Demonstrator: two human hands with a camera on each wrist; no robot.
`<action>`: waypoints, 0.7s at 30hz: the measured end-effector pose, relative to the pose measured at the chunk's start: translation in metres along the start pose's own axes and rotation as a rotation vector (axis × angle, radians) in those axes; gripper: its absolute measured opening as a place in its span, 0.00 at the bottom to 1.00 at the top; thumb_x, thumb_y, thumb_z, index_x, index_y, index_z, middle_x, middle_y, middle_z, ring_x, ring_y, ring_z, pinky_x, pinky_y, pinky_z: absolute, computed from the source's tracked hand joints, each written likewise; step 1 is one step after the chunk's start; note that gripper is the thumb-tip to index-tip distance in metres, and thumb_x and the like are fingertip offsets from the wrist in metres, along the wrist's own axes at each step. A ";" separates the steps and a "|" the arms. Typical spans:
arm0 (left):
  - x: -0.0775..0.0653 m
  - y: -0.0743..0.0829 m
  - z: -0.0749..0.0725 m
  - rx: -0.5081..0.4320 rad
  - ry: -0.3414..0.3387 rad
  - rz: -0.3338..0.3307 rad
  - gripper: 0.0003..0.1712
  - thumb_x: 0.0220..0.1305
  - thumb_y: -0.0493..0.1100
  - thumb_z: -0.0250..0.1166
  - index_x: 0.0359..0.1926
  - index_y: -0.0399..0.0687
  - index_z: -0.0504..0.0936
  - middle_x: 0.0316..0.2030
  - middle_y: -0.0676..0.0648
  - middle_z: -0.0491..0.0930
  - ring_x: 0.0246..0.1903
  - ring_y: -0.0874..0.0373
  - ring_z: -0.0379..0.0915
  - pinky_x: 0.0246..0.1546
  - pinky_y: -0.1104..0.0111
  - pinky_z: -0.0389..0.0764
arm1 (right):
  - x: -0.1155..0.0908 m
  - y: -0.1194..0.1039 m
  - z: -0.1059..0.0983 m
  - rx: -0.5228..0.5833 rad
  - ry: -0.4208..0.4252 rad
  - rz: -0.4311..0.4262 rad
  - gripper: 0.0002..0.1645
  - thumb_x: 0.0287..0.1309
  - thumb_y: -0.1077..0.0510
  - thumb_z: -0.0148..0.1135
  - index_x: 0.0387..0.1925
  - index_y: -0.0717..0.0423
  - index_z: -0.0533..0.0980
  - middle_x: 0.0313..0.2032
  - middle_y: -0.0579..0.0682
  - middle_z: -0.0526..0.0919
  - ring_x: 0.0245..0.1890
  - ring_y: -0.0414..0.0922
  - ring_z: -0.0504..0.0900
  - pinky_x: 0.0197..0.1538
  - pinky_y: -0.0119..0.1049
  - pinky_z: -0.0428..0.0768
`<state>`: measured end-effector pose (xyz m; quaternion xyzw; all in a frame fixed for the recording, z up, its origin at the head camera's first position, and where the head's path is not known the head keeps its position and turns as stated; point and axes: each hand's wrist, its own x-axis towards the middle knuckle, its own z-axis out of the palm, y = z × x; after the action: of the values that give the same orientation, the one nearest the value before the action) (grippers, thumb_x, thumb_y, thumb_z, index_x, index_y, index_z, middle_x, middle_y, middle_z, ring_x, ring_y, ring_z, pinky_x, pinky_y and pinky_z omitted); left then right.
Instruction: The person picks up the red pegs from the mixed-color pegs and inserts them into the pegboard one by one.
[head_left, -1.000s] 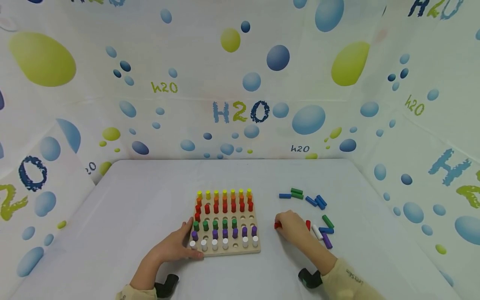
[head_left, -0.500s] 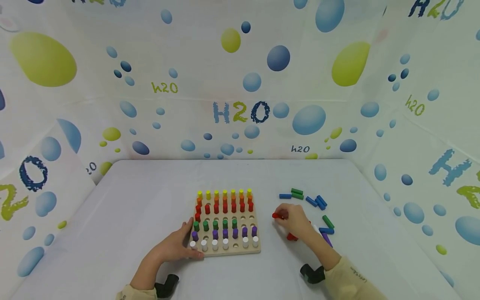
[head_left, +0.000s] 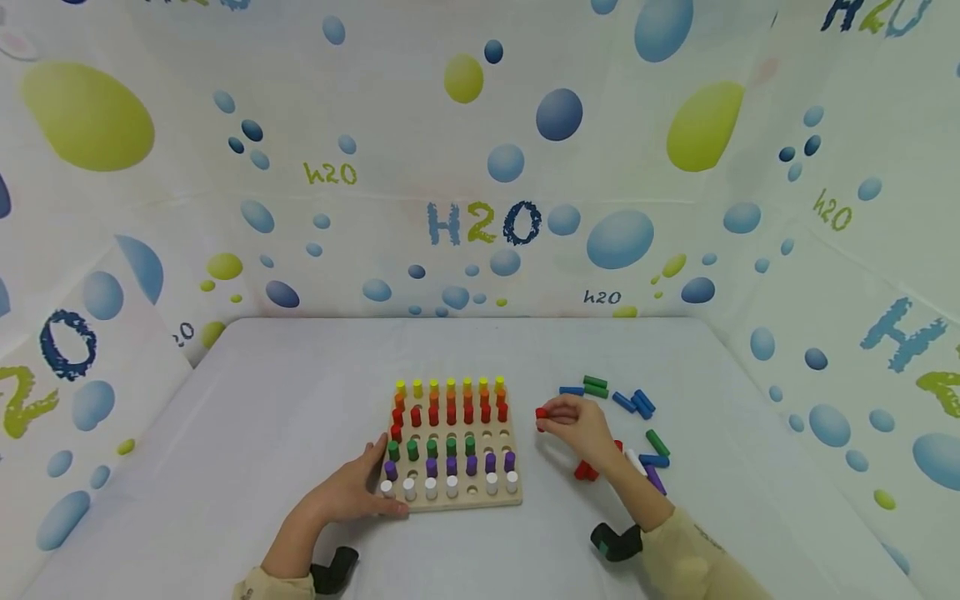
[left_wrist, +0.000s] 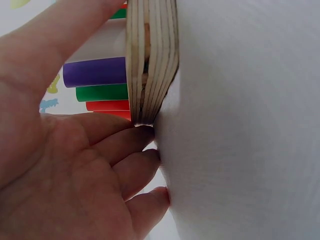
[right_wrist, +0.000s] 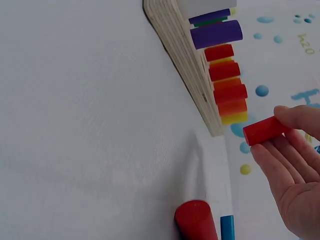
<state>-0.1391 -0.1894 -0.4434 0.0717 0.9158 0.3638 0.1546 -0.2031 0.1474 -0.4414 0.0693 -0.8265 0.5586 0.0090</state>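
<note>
A wooden pegboard [head_left: 442,507] carries rows of yellow, orange, red, green, purple and white pegs, with some bare holes. My left hand [head_left: 341,496] holds its near left corner, thumb along the front edge and fingers against the left side. In the left wrist view, the layered edge of the board [left_wrist: 152,55] meets my fingertips. To the right of the board, my right hand [head_left: 585,429] pinches a red peg [head_left: 542,414] between thumb and fingers. The right wrist view shows that red peg [right_wrist: 262,131] tilted and raised above the table.
Red pegs [head_left: 585,471] lie below my right hand. Beyond the wrist are a white peg [head_left: 635,460], a purple peg [head_left: 656,480], a blue peg [head_left: 655,461] and a green peg [head_left: 657,442]. Farther back lie green pegs [head_left: 596,382] and blue pegs [head_left: 624,402].
My right hand has lifted the red peg and carried it up and slightly left, uncovering red pegs on the table. My left hand and the pegboard have stayed in place.
</note>
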 end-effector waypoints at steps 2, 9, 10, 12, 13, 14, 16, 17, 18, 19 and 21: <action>0.000 0.000 0.000 0.001 -0.001 -0.002 0.68 0.37 0.56 0.76 0.69 0.33 0.44 0.65 0.24 0.44 0.63 0.30 0.41 0.58 0.39 0.50 | 0.001 -0.002 0.002 0.025 -0.003 0.011 0.14 0.48 0.63 0.68 0.37 0.64 0.77 0.35 0.55 0.83 0.36 0.47 0.83 0.40 0.34 0.80; -0.001 -0.001 0.001 -0.015 -0.008 -0.012 0.68 0.37 0.55 0.76 0.69 0.34 0.44 0.65 0.26 0.43 0.64 0.31 0.40 0.58 0.39 0.49 | 0.004 -0.009 0.014 0.062 -0.036 0.011 0.13 0.48 0.65 0.68 0.37 0.65 0.76 0.35 0.55 0.83 0.36 0.47 0.83 0.40 0.34 0.80; -0.001 -0.002 0.001 -0.017 -0.010 -0.017 0.68 0.37 0.55 0.76 0.69 0.35 0.44 0.65 0.26 0.43 0.64 0.31 0.40 0.58 0.39 0.49 | 0.004 -0.009 0.016 0.065 -0.043 0.007 0.13 0.48 0.65 0.67 0.37 0.65 0.76 0.35 0.55 0.83 0.36 0.47 0.83 0.40 0.34 0.80; -0.002 -0.002 0.002 -0.021 -0.017 -0.026 0.68 0.37 0.55 0.76 0.69 0.35 0.44 0.65 0.26 0.43 0.64 0.31 0.40 0.58 0.39 0.49 | 0.006 -0.011 0.021 0.074 -0.059 -0.002 0.13 0.48 0.65 0.67 0.37 0.66 0.76 0.35 0.56 0.83 0.36 0.47 0.83 0.40 0.34 0.80; -0.002 -0.002 0.002 -0.023 -0.019 -0.027 0.68 0.37 0.55 0.76 0.69 0.35 0.44 0.65 0.26 0.43 0.64 0.31 0.39 0.58 0.39 0.49 | 0.006 -0.012 0.023 0.083 -0.068 -0.008 0.14 0.48 0.65 0.67 0.37 0.67 0.76 0.36 0.58 0.83 0.37 0.48 0.83 0.40 0.35 0.80; -0.003 -0.002 0.002 -0.022 -0.020 -0.027 0.68 0.37 0.55 0.76 0.69 0.35 0.43 0.66 0.26 0.43 0.64 0.31 0.39 0.58 0.39 0.49 | 0.007 -0.014 0.026 0.088 -0.076 -0.011 0.14 0.48 0.65 0.67 0.38 0.67 0.75 0.36 0.58 0.83 0.37 0.48 0.83 0.41 0.35 0.80; -0.003 0.000 0.000 -0.021 -0.020 -0.025 0.68 0.37 0.55 0.76 0.69 0.35 0.43 0.66 0.27 0.43 0.64 0.32 0.39 0.58 0.39 0.49 | 0.010 -0.017 0.030 0.093 -0.094 -0.024 0.15 0.49 0.64 0.67 0.39 0.67 0.75 0.37 0.59 0.82 0.38 0.48 0.83 0.42 0.35 0.80; -0.004 0.000 -0.001 -0.022 -0.020 -0.021 0.67 0.38 0.55 0.76 0.69 0.35 0.43 0.66 0.27 0.43 0.65 0.32 0.39 0.58 0.39 0.49 | 0.011 -0.019 0.033 0.097 -0.100 -0.028 0.16 0.49 0.64 0.67 0.40 0.67 0.75 0.38 0.60 0.82 0.38 0.48 0.83 0.42 0.35 0.80; -0.004 0.001 -0.002 -0.021 -0.020 -0.020 0.67 0.38 0.55 0.76 0.69 0.35 0.43 0.66 0.27 0.42 0.65 0.32 0.39 0.58 0.40 0.49 | 0.013 -0.022 0.035 0.101 -0.107 -0.032 0.16 0.50 0.64 0.67 0.41 0.67 0.75 0.38 0.60 0.82 0.38 0.48 0.83 0.42 0.34 0.79; -0.003 0.002 -0.002 -0.022 -0.020 -0.017 0.67 0.38 0.55 0.76 0.69 0.35 0.43 0.66 0.27 0.42 0.65 0.32 0.39 0.59 0.40 0.49 | 0.014 -0.024 0.037 0.108 -0.115 -0.040 0.17 0.50 0.64 0.66 0.42 0.68 0.75 0.39 0.60 0.82 0.38 0.47 0.83 0.42 0.34 0.79; -0.002 0.004 -0.003 -0.024 -0.023 -0.016 0.67 0.38 0.55 0.75 0.69 0.35 0.43 0.66 0.27 0.42 0.65 0.33 0.39 0.59 0.40 0.49 | 0.014 -0.033 0.039 0.116 -0.138 -0.042 0.17 0.50 0.65 0.65 0.43 0.69 0.75 0.40 0.62 0.81 0.39 0.48 0.83 0.43 0.34 0.79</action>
<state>-0.1383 -0.1893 -0.4383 0.0669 0.9100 0.3726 0.1690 -0.2107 0.0979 -0.4246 0.1254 -0.7898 0.5990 -0.0402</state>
